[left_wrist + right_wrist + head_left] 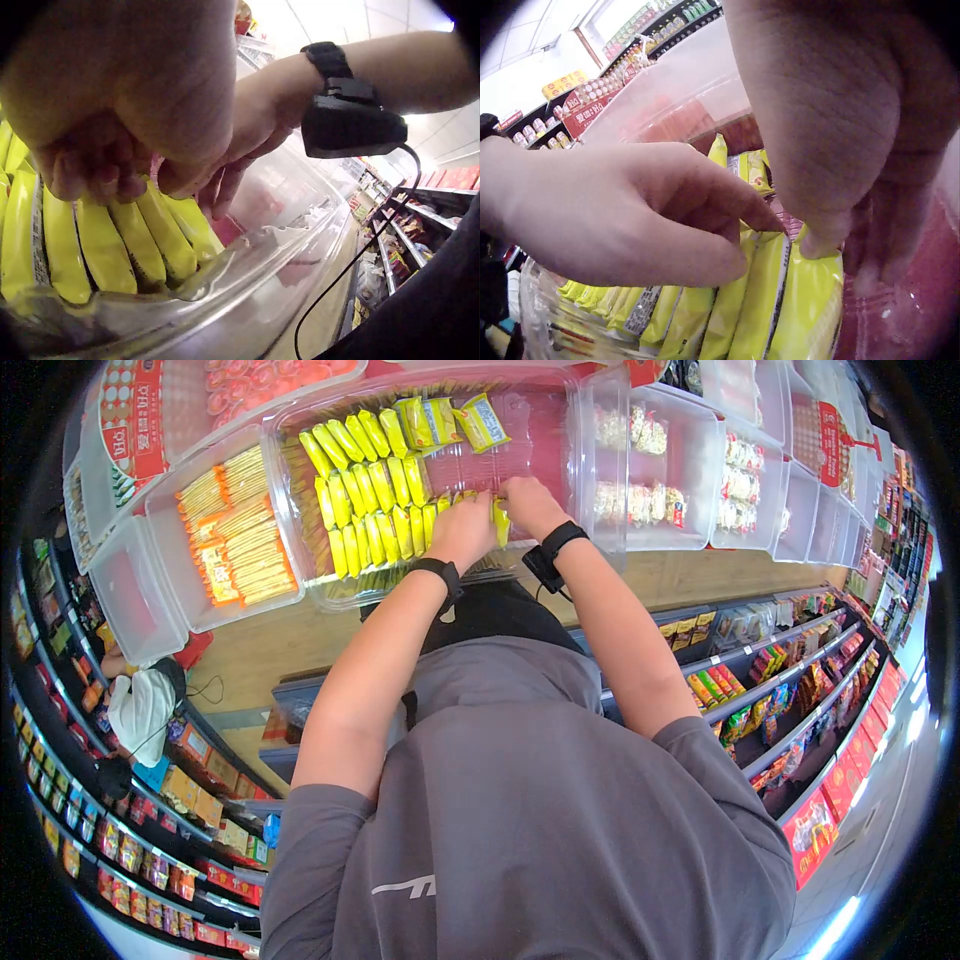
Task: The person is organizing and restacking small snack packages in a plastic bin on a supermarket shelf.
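Observation:
Rows of yellow snack packets (372,488) stand on edge in a clear plastic bin (430,382). My left hand (468,528) is at the right end of the nearest row, its thumb and index finger at the tops of the packets in the right wrist view. Right beside it, my right hand (532,508) pinches the end yellow packet (810,300) by its top. Curled fingers of the left hand (112,112) lie over the packets (105,251) in the left wrist view. Two packets (482,422) lie flat behind the rows.
A bin of orange-wrapped sticks (240,530) adjoins on the left. Bins of white-wrapped sweets (640,505) stand to the right, pink sweets (262,385) behind. Snack shelves (770,690) run close behind on the right. Another person (145,705) is low at the left shelves.

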